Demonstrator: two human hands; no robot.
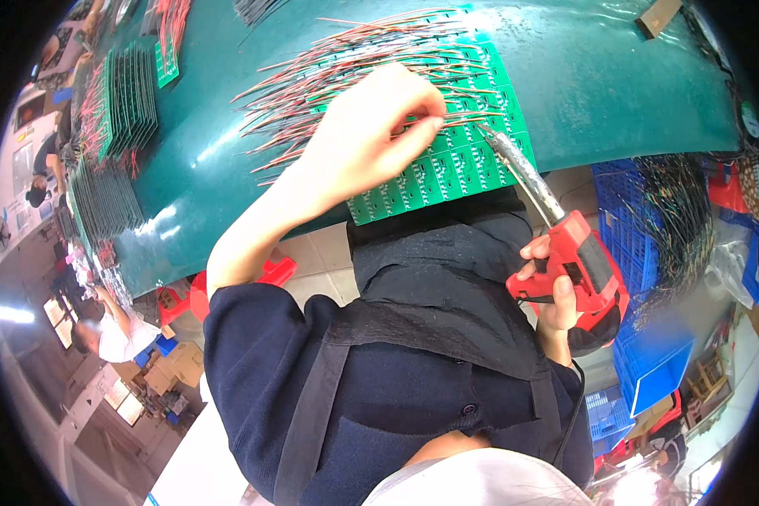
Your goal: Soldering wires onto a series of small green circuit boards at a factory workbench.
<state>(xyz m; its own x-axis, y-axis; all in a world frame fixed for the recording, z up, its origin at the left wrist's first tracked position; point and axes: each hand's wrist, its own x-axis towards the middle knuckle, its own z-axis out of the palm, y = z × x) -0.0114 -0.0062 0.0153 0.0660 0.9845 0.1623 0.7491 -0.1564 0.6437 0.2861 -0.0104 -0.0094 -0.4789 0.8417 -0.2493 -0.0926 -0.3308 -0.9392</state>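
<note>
My left hand reaches over a green circuit board panel near the table's front edge. Its thumb and forefinger are pinched together on a thin wire, whose end lies on the board. My right hand is wrapped round the handle of a red soldering gun. The gun's metal tip points up and left, close to the wire end; whether it touches cannot be made out. Many red and dark wires lie in rows across the panel's far part and stick out past its left side. The nearer rows of the panel bear no wires.
Stacked green boards with wires stand at the table's left, with another wired board beside them. A small brown block lies at the far right. Blue crates and a wire bundle are at my right. Other people are farther left.
</note>
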